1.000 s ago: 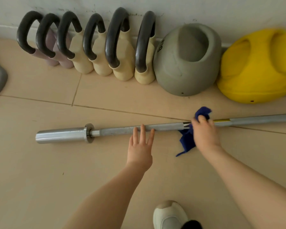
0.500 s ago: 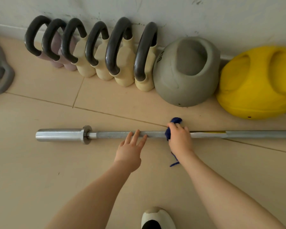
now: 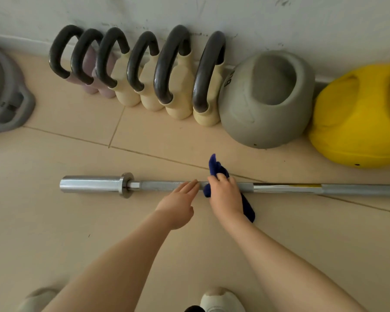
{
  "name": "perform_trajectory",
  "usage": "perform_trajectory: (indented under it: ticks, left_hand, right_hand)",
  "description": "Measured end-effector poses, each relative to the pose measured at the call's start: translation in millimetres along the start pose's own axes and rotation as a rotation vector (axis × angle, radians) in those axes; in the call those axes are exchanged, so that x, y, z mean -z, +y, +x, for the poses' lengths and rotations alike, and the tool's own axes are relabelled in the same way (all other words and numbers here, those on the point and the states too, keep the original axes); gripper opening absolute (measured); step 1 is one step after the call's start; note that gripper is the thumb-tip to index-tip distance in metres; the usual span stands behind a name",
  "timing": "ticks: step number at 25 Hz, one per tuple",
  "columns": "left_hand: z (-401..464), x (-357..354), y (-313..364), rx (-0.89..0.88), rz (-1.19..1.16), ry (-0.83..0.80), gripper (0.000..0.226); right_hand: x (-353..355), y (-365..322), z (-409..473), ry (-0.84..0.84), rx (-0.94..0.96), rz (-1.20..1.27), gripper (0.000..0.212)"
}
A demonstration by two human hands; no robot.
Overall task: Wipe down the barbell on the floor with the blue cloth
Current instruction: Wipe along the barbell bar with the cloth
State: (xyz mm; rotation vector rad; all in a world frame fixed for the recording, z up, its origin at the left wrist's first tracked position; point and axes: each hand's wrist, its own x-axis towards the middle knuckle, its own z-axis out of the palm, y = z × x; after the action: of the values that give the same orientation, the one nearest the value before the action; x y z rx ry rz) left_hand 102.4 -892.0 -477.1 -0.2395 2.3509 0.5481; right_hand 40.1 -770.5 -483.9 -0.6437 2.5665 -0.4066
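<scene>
Flat on the tiled floor (image 3: 54, 221), barbell (image 3: 167, 186) long axis runs left-right, sleeve end left. Right hand (image 3: 224, 194) fingers clamped around blue cloth (image 3: 215, 167) on the shaft. Left hand (image 3: 178, 206) fingers straight, together, tips touching shaft beside it. Kettlebells (image 3: 178, 95) line the wall behind.

A single head-worn camera looks steeply down and forward, close over the floor tiles (image 3: 54, 221), with the wall (image 3: 257, 19) at 12 o'clock
</scene>
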Motion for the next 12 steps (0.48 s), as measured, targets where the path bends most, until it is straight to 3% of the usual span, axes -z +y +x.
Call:
perform_trajectory:
  ticks: [4,8,12]
  left_hand:
    - [-7,-1,-16,-0.094,-0.088,0.05,0.068]
    - [-19,17,-53,-0.044,0.029,0.24,0.064]
    - [-23,32,-95,0.055,0.213,0.29,0.07]
  right_hand:
    - [-7,-2,8,-0.042,0.124,-0.088,0.037]
    - [-5,-13,15,0.038,-0.178,-0.105,0.031]
    - [-31,-91,-4,-0.09,0.16,-0.1,0.039]
